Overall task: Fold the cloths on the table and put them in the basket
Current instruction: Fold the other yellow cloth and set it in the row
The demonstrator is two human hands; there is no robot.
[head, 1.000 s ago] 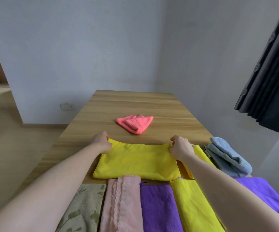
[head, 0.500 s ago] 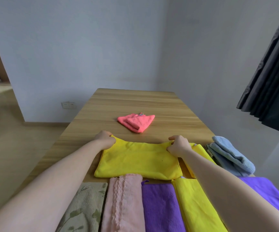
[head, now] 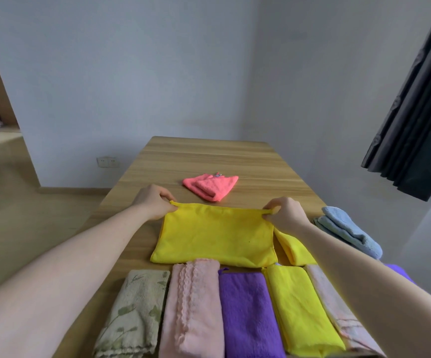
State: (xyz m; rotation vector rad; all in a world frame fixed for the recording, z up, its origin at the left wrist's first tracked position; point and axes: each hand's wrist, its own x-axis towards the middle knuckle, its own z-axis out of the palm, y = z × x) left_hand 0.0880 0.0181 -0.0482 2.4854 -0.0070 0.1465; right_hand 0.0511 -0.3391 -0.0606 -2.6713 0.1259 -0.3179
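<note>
Since a second ago we have lifted the far edge of our yellow cloth (head: 215, 235) slightly off the table (head: 204, 156). Our left hand (head: 155, 201) pinches its 10 o'clock corner, our right hand (head: 285, 213) its 2 o'clock corner, fingers curled tight; the cloth spans between them.

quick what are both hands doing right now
Left hand: closed, pinching the far left corner of the yellow cloth.
Right hand: closed, pinching the far right corner of the same cloth.
</note>
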